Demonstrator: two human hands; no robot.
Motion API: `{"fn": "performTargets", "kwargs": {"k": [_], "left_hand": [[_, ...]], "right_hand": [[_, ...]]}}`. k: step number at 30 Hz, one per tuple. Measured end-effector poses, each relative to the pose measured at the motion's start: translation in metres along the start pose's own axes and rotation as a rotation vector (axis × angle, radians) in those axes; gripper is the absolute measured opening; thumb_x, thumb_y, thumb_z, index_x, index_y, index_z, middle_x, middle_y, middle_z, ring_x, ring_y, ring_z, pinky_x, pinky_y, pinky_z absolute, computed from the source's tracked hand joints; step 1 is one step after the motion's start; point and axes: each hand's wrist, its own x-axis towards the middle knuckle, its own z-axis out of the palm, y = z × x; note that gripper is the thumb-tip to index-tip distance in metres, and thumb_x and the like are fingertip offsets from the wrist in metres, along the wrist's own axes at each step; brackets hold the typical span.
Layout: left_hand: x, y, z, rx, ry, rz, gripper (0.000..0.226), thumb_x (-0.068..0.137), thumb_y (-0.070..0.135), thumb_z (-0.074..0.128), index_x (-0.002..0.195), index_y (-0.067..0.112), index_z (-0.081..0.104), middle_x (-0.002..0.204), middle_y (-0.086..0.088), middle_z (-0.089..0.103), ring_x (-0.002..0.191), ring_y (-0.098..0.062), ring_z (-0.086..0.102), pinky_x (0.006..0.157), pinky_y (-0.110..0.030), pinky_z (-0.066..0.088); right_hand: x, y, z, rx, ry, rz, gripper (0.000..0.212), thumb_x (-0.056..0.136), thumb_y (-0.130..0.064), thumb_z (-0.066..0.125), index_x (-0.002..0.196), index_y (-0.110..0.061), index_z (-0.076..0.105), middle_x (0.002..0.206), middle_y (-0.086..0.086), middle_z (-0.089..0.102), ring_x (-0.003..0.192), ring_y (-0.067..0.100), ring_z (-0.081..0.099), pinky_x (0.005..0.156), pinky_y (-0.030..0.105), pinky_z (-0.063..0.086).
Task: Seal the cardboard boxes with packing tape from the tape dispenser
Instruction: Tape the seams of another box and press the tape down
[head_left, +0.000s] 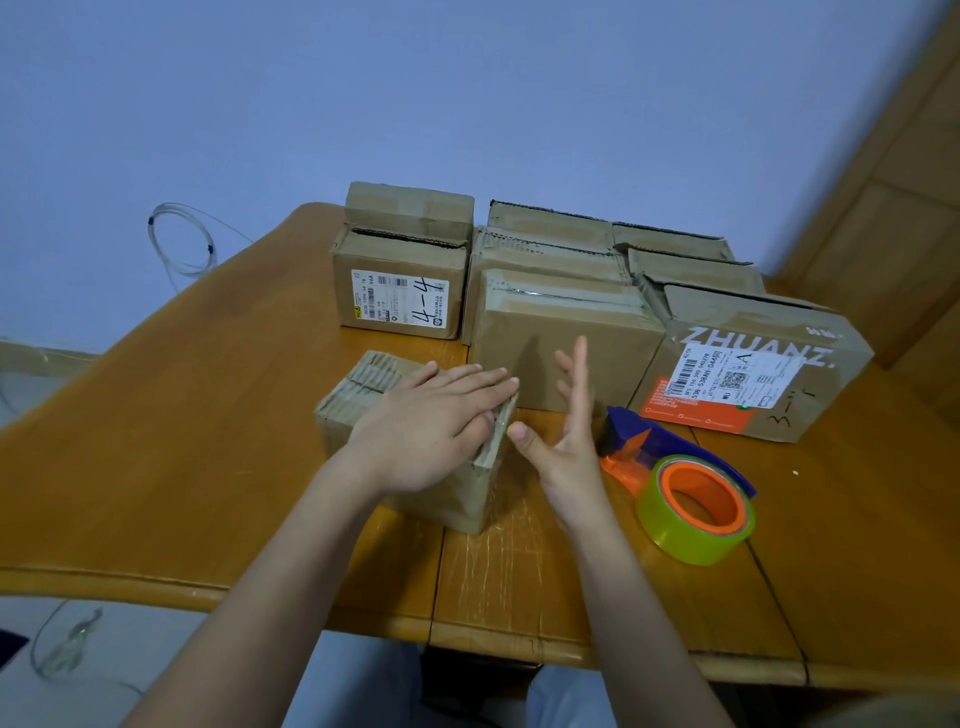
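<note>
A plain room at home, used for packing parcels

Labelled cardboard boxes (566, 332) crowd a scratched wooden surface (156, 467) by a bare blue wall (467, 93).

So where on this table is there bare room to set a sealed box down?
Bare table lies left of the small box under the left hand, in front of the labelled 4-4 box. Another patch lies right of the tape dispenser, in front of the ZHUANZ box. The back is crowded with boxes.
</note>
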Motion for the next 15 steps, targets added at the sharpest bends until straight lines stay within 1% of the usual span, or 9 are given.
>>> {"fn": "performTargets", "kwargs": {"k": [2,3,4,6,8,9,11,12,15], "left_hand": [[0.001,-0.001,0.000,-0.005,0.000,0.000,0.063,0.088,0.046,0.005,0.151,0.039,0.014,0.158,0.020,0.011,0.145,0.000,0.003,0.116,-0.027,-0.004],[0.002,-0.002,-0.001,-0.005,-0.001,-0.002,0.064,0.088,0.046,0.006,0.150,0.039,0.015,0.158,0.020,0.011,0.145,0.000,0.003,0.116,-0.027,-0.004],[0.003,-0.002,-0.001,-0.004,-0.005,-0.004,0.064,0.088,0.046,0.006,0.150,0.039,0.015,0.158,0.020,0.012,0.145,0.000,0.004,0.116,-0.027,-0.004],[0.004,-0.003,-0.001,-0.005,-0.012,-0.005,0.064,0.089,0.046,0.006,0.151,0.037,0.016,0.158,0.019,0.012,0.145,-0.001,0.004,0.116,-0.028,-0.003],[0.005,-0.003,-0.001,-0.003,-0.027,-0.004,0.059,0.093,0.045,0.007,0.151,0.035,0.013,0.158,0.018,0.010,0.146,-0.001,0.004,0.116,-0.028,-0.003],[0.004,-0.002,-0.001,-0.001,-0.033,-0.001,0.058,0.095,0.045,0.008,0.151,0.035,0.012,0.159,0.018,0.009,0.146,-0.002,0.004,0.116,-0.028,-0.003],[0.004,-0.002,-0.002,0.012,-0.040,0.006,0.059,0.094,0.045,0.007,0.152,0.034,0.011,0.159,0.017,0.007,0.146,-0.002,0.003,0.117,-0.029,-0.003],[0.004,-0.002,-0.003,0.018,-0.047,0.010,0.055,0.097,0.044,0.009,0.152,0.034,0.011,0.159,0.016,0.007,0.146,-0.002,0.002,0.117,-0.029,-0.004],[0.005,-0.002,-0.003,0.026,-0.049,0.012,0.048,0.105,0.035,0.019,0.152,0.032,0.012,0.160,0.013,0.007,0.146,-0.002,0.001,0.117,-0.030,-0.005]], "right_hand": [[0.000,-0.008,-0.001,-0.010,-0.026,-0.023,0.100,0.057,-0.086,0.056,0.139,-0.065,0.004,0.149,-0.027,0.022,0.142,0.007,0.019,0.107,0.013,0.023],[-0.001,-0.011,-0.002,-0.012,-0.059,-0.024,0.101,0.055,-0.088,0.056,0.139,-0.066,0.003,0.151,-0.024,0.020,0.142,0.005,0.017,0.108,0.011,0.022],[-0.003,-0.012,-0.002,-0.020,-0.109,-0.016,0.103,0.052,-0.089,0.056,0.138,-0.067,0.003,0.154,-0.020,0.017,0.143,0.005,0.014,0.110,0.014,0.020],[-0.006,-0.011,-0.002,-0.075,-0.240,-0.007,0.110,0.046,-0.089,0.057,0.138,-0.066,0.001,0.156,-0.023,0.007,0.144,0.003,0.006,0.113,0.025,0.014],[-0.006,-0.007,-0.003,-0.164,-0.322,-0.036,0.113,0.046,-0.088,0.058,0.140,-0.064,0.000,0.151,-0.035,0.002,0.143,-0.002,0.002,0.115,0.033,0.009],[-0.005,-0.005,-0.004,-0.205,-0.329,-0.050,0.113,0.047,-0.088,0.057,0.141,-0.062,-0.001,0.149,-0.038,0.002,0.142,-0.003,0.002,0.117,0.037,0.009],[0.000,-0.004,-0.005,-0.259,-0.327,-0.055,0.115,0.046,-0.089,0.056,0.142,-0.057,0.001,0.148,-0.036,0.006,0.141,-0.001,0.007,0.119,0.045,0.010],[0.002,-0.004,-0.006,-0.281,-0.326,-0.055,0.115,0.046,-0.090,0.055,0.142,-0.054,0.002,0.146,-0.036,0.007,0.140,0.001,0.009,0.118,0.050,0.010],[0.005,-0.005,-0.006,-0.359,-0.305,-0.119,0.111,0.050,-0.090,0.050,0.144,-0.044,0.012,0.140,-0.036,0.013,0.136,0.001,0.015,0.115,0.058,0.009]]}}
